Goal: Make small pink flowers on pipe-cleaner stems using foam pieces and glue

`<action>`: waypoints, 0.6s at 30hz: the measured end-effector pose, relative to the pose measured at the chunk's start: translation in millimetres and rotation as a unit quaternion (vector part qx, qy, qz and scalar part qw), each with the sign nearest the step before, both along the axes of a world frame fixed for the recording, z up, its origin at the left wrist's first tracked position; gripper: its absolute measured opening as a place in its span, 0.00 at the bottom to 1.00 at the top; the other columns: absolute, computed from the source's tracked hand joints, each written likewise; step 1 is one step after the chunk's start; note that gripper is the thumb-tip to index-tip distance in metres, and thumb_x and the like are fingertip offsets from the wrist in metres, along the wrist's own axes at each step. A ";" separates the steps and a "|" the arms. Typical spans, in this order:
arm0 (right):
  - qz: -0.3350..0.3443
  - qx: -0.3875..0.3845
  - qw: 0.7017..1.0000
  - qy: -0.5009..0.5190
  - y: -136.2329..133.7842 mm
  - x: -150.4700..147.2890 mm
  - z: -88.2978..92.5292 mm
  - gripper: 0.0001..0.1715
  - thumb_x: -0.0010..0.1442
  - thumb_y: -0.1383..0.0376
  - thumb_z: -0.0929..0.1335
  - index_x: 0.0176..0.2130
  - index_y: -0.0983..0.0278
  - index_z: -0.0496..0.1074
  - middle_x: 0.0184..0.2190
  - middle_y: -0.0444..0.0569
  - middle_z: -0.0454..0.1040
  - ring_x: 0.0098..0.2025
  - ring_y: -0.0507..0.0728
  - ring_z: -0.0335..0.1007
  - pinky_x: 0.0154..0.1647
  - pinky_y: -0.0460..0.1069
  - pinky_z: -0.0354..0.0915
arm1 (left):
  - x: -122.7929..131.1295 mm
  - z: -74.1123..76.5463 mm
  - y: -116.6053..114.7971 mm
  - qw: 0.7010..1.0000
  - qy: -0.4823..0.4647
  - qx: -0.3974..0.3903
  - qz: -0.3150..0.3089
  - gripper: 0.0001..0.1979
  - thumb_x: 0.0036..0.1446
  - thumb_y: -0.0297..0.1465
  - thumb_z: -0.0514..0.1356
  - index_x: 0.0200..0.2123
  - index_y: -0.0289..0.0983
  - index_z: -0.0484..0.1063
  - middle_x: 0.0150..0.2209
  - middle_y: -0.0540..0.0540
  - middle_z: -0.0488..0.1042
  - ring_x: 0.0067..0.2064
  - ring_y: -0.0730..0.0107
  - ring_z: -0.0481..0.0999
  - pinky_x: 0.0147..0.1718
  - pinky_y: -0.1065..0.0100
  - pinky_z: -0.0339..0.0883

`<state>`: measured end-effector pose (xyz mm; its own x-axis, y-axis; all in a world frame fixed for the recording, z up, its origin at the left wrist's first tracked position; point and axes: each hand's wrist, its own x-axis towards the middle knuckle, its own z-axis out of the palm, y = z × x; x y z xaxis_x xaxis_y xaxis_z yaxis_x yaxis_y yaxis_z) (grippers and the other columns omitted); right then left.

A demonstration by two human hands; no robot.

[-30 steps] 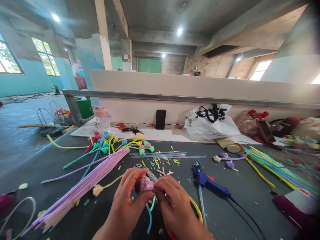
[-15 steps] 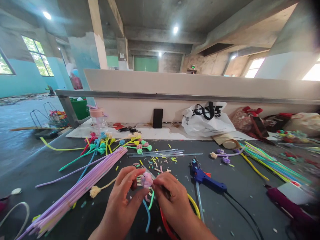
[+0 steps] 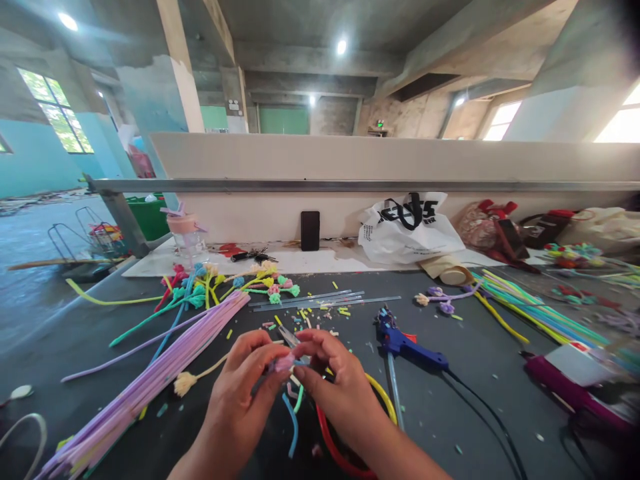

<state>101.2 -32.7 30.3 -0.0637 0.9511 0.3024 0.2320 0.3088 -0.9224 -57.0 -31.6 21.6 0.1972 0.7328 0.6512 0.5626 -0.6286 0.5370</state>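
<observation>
My left hand (image 3: pixel 245 387) is closed, thumb and fingers pinching a small pink-lilac fuzzy flower head (image 3: pixel 283 363). Against its right side is my right hand (image 3: pixel 333 377), fingers curled toward the thumb; what they pinch is too small to make out. Just beyond the fingers, a pointed metal blade (image 3: pixel 287 335) shows, partly hidden. Under the hands lie a blue fuzzy stem piece (image 3: pixel 291 423) and a green one (image 3: pixel 299 399). A red curved piece (image 3: pixel 333 443) and a yellow curved piece (image 3: pixel 384 397) run beside my right wrist.
A bundle of pink-lilac fuzzy stems (image 3: pixel 165 373) lies left, below finished fuzzy flowers (image 3: pixel 200 293). A blue glue gun (image 3: pixel 415 350) with its cord lies right. Clear glue sticks (image 3: pixel 325 301) and cut scraps lie ahead. A phone (image 3: pixel 310 231) and white bag (image 3: pixel 410 230) stand behind.
The flower head has shifted slightly left and is turned lower in my left fingers. My right fingers have spread over its far side. The view has swung slightly right.
</observation>
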 end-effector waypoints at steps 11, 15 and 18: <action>-0.045 0.131 0.987 -0.079 1.6 4.6 -5.9 0.06 0.49 0.68 0.71 0.31 0.58 0.76 0.27 0.42 0.78 0.31 0.54 0.70 0.37 0.49 0.61 | -2.0 -4.3 -1.6 0.999 -0.031 -0.036 0.001 0.15 0.52 0.31 0.60 0.45 0.43 0.67 0.45 0.43 0.64 0.41 0.65 0.71 0.37 0.65 0.69; -0.039 0.140 0.987 -0.065 2.2 5.8 -3.7 0.04 0.50 0.65 0.71 0.31 0.59 0.76 0.26 0.42 0.78 0.29 0.53 0.71 0.35 0.48 0.62 | -2.0 -3.1 -3.1 0.998 -0.039 -0.033 -0.025 0.16 0.52 0.30 0.59 0.46 0.44 0.67 0.46 0.43 0.63 0.43 0.63 0.70 0.38 0.64 0.69; -0.024 0.134 0.989 -0.065 1.9 6.5 -3.2 0.04 0.51 0.64 0.70 0.32 0.59 0.75 0.27 0.42 0.78 0.29 0.53 0.71 0.35 0.48 0.62 | -1.1 0.2 -3.6 0.997 -0.047 -0.026 -0.049 0.15 0.54 0.27 0.57 0.45 0.43 0.66 0.44 0.43 0.63 0.44 0.64 0.69 0.39 0.65 0.68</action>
<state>107.7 -30.8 27.1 -0.0762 0.8411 0.5356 0.3635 0.5236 -0.7705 -58.1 -35.2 21.8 0.2094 0.7468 0.6313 0.4461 -0.6474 0.6179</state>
